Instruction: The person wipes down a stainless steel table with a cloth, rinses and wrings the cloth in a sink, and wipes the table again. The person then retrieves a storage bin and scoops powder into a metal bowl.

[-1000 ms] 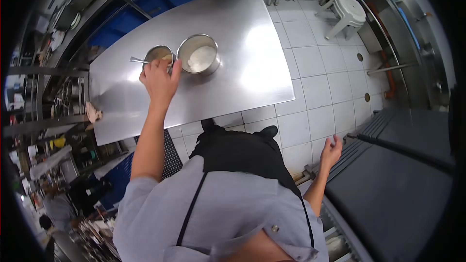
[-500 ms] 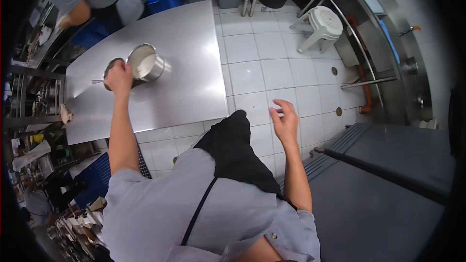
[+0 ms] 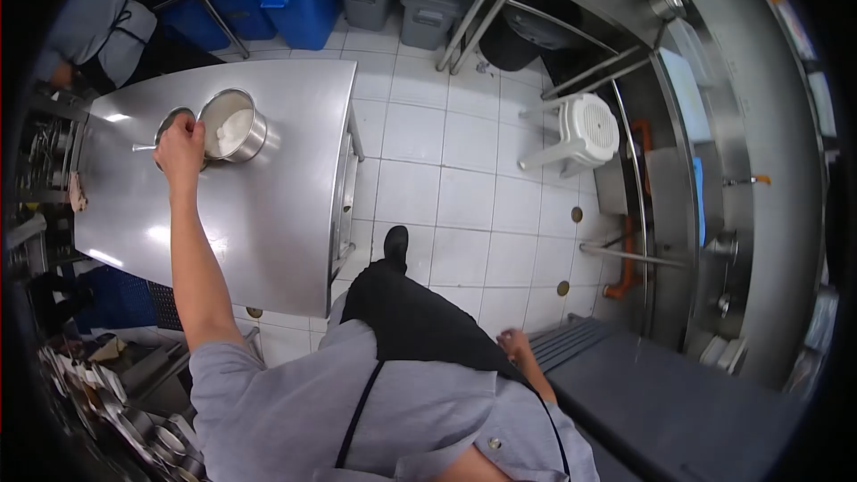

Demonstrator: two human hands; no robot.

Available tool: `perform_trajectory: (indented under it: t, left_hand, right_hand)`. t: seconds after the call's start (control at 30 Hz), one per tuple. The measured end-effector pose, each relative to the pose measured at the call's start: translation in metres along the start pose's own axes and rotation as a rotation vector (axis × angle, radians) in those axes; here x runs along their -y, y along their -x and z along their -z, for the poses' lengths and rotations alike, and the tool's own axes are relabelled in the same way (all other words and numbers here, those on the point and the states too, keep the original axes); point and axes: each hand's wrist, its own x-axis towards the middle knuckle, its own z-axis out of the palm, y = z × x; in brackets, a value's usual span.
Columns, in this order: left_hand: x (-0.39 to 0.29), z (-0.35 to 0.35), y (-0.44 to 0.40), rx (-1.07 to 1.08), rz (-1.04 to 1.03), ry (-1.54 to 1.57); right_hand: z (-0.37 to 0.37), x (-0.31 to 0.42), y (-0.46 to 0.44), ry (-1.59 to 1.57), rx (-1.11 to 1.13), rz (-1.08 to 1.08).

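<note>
My left hand (image 3: 181, 150) reaches far over the steel table, its fingers closed at the near rim of a small dark-looking metal container (image 3: 167, 125). The hand hides most of that container, and a thin metal handle (image 3: 143, 148) sticks out to its left. Right beside the hand stands a wider shiny steel pot (image 3: 253, 132) with white contents (image 3: 234, 129) inside. My right hand (image 3: 515, 345) hangs low by my right hip, away from the table. Its fingers are loosely bent, with nothing visible in them.
The steel table (image 3: 268, 241) has a corner and edge close to my legs. Blue bins (image 3: 299, 13) and grey bins (image 3: 428, 13) line the back. A white plastic stool (image 3: 585, 129) stands on the tiles. To the right is a dark grey cabinet (image 3: 661, 402). A co-worker (image 3: 116, 45) stands upper left.
My right hand has dropped from in front of me down beside my hip. A foot now shows ahead on the tiles, and the view has shifted. My left hand stays at the container.
</note>
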Motion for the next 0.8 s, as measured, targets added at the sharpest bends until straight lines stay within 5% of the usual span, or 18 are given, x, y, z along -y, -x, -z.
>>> perform_trajectory:
  t: [0.23,0.27,0.3,0.33,0.43,0.5,0.6,0.8]
  left_hand:
    - [-0.001,-0.009,-0.022,0.042,0.125,-0.179]
    - [-0.006,-0.004,-0.023,0.043,0.149,-0.171]
    - [-0.012,0.000,-0.021,0.049,0.175,-0.162]
    - [-0.018,0.003,-0.017,0.054,0.207,-0.148]
    - [-0.034,0.002,0.000,-0.277,0.142,-0.172]
    - [-0.056,0.009,0.013,-0.464,0.065,-0.180]
    - [-0.127,0.020,0.037,-0.589,-0.136,0.070]
    - [-0.226,-0.019,0.056,0.062,-0.239,0.444]
  right_hand:
    - [-0.025,-0.140,-0.060,-0.837,-0.020,-0.297]
    - [-0.014,-0.154,-0.095,-0.485,0.101,0.122]
    - [-0.005,-0.173,-0.133,0.120,-0.027,0.658]
    - [0.006,-0.188,-0.168,0.397,-0.276,1.041]
    - [0.167,-0.052,-0.190,-0.229,-0.005,0.254]
    - [0.233,0.022,-0.240,-0.556,0.027,-0.020]
    - [0.314,0.111,-0.324,-0.589,-0.035,0.130]
    - [0.398,0.315,-0.361,-0.451,0.062,0.445]
